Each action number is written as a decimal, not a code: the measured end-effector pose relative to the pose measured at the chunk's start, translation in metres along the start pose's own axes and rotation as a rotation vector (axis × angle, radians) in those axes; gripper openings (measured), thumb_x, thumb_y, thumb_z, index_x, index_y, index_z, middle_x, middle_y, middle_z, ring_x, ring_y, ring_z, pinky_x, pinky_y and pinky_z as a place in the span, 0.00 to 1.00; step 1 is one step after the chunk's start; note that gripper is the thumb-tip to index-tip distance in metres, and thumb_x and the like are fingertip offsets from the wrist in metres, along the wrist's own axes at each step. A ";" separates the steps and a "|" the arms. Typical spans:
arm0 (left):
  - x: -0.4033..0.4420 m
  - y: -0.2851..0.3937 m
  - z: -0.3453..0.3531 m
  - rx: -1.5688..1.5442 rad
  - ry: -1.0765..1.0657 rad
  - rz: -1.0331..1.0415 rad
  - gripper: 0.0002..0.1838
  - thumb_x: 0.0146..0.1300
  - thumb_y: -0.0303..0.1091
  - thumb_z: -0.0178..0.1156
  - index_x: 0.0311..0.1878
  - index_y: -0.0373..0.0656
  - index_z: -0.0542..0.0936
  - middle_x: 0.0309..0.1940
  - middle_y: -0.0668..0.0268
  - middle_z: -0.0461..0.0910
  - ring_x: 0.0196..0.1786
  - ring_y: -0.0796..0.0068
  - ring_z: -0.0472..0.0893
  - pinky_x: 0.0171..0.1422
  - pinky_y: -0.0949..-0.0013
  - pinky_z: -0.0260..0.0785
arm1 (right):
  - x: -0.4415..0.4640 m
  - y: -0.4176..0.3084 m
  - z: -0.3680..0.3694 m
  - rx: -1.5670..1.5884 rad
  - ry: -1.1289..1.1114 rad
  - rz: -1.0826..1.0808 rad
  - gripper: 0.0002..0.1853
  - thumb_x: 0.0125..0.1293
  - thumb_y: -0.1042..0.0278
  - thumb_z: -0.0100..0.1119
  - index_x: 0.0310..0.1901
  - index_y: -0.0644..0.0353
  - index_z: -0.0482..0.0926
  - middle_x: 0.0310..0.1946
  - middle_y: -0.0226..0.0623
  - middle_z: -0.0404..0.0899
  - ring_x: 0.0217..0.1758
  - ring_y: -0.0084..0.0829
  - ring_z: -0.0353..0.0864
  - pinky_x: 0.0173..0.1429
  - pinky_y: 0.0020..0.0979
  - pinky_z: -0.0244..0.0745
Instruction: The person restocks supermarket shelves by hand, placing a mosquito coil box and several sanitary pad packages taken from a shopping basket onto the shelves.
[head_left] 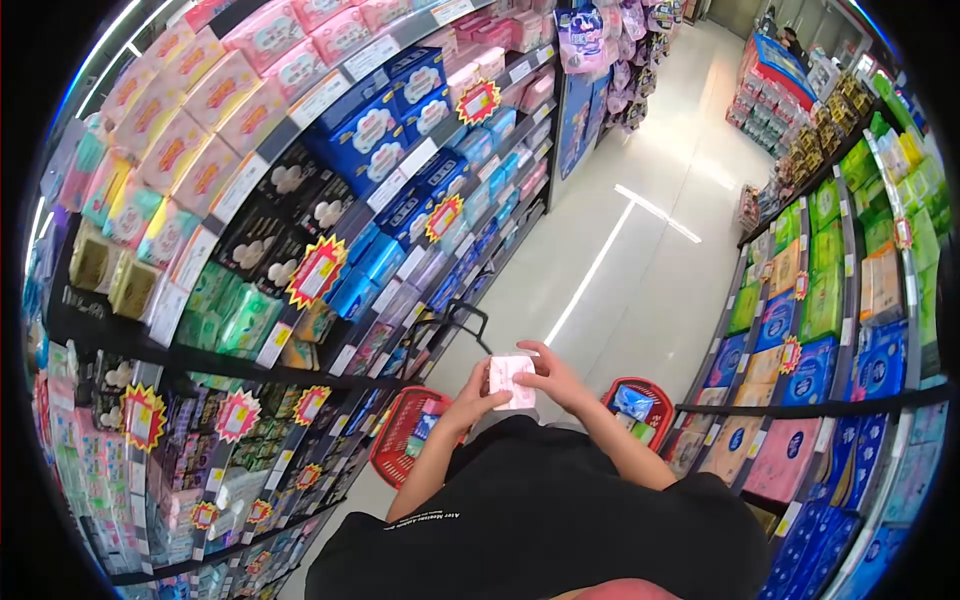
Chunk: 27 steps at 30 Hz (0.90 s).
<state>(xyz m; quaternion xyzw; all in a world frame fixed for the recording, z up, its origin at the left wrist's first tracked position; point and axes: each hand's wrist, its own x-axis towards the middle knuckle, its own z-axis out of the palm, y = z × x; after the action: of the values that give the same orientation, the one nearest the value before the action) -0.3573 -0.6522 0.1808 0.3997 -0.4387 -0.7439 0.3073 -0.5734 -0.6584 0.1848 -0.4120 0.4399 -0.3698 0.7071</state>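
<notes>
Between my two hands is a small, boxy pink-and-white packet (508,370), held up in front of my body over the aisle. My left hand (470,402) grips its left side, with the thumb across the lower front. On the right side, my right hand (558,382) holds it too, its thumb lying on the face and the index finger raised along the top corner. Print on the packet is too small to read. Most of the fingers behind it are hidden.
Red shopping baskets with packets inside stand at my left (385,440) and right (660,400). A black handle (468,312) rises near the left shelf (370,380). Tall shelving of packaged goods lines both sides; the tiled aisle (620,260) runs ahead to a stacked display (768,100).
</notes>
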 end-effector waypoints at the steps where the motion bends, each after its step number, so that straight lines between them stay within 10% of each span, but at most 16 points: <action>1: 0.014 0.004 0.004 -0.024 0.030 -0.001 0.50 0.57 0.41 0.72 0.75 0.41 0.52 0.66 0.52 0.65 0.68 0.61 0.69 0.71 0.59 0.63 | 0.003 -0.007 -0.002 -0.028 0.049 0.021 0.37 0.65 0.60 0.67 0.70 0.59 0.59 0.52 0.47 0.78 0.53 0.33 0.79 0.59 0.32 0.73; 4: 0.059 0.007 0.013 -0.027 0.145 -0.119 0.50 0.56 0.41 0.73 0.74 0.40 0.51 0.64 0.49 0.66 0.68 0.60 0.69 0.70 0.59 0.63 | 0.028 0.004 -0.026 -0.104 0.207 0.108 0.35 0.68 0.60 0.64 0.70 0.61 0.59 0.54 0.43 0.77 0.56 0.32 0.78 0.60 0.34 0.73; 8: 0.121 -0.007 0.025 0.509 0.431 0.259 0.58 0.49 0.44 0.78 0.74 0.38 0.47 0.62 0.44 0.66 0.68 0.51 0.68 0.70 0.56 0.64 | 0.062 -0.026 -0.065 -0.251 0.163 0.064 0.40 0.64 0.52 0.68 0.67 0.69 0.60 0.54 0.51 0.77 0.57 0.36 0.80 0.58 0.35 0.76; 15: 0.233 0.106 -0.020 0.305 0.234 0.343 0.34 0.58 0.36 0.71 0.64 0.37 0.67 0.56 0.57 0.76 0.57 0.65 0.79 0.60 0.66 0.72 | 0.184 -0.103 -0.163 -0.070 0.452 -0.002 0.31 0.64 0.58 0.69 0.60 0.69 0.69 0.48 0.42 0.80 0.49 0.27 0.81 0.51 0.30 0.78; 22: 0.347 0.198 -0.052 -0.437 0.114 0.318 0.27 0.70 0.37 0.58 0.68 0.39 0.64 0.60 0.60 0.73 0.62 0.71 0.73 0.62 0.63 0.69 | 0.298 -0.253 -0.197 -0.138 0.227 -0.157 0.26 0.68 0.59 0.63 0.60 0.67 0.70 0.49 0.37 0.80 0.49 0.24 0.80 0.53 0.28 0.76; 27: 0.381 0.261 -0.047 -0.100 0.236 0.466 0.29 0.70 0.34 0.58 0.70 0.39 0.61 0.61 0.61 0.71 0.61 0.71 0.73 0.57 0.65 0.71 | 0.356 -0.299 -0.207 0.086 -0.080 -0.232 0.37 0.64 0.61 0.64 0.71 0.65 0.61 0.62 0.41 0.73 0.66 0.30 0.72 0.65 0.32 0.70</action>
<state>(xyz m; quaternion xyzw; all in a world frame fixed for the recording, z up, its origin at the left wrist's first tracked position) -0.4763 -1.0902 0.2772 0.3562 -0.4429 -0.6220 0.5386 -0.6922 -1.1422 0.2865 -0.4436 0.3444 -0.4509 0.6937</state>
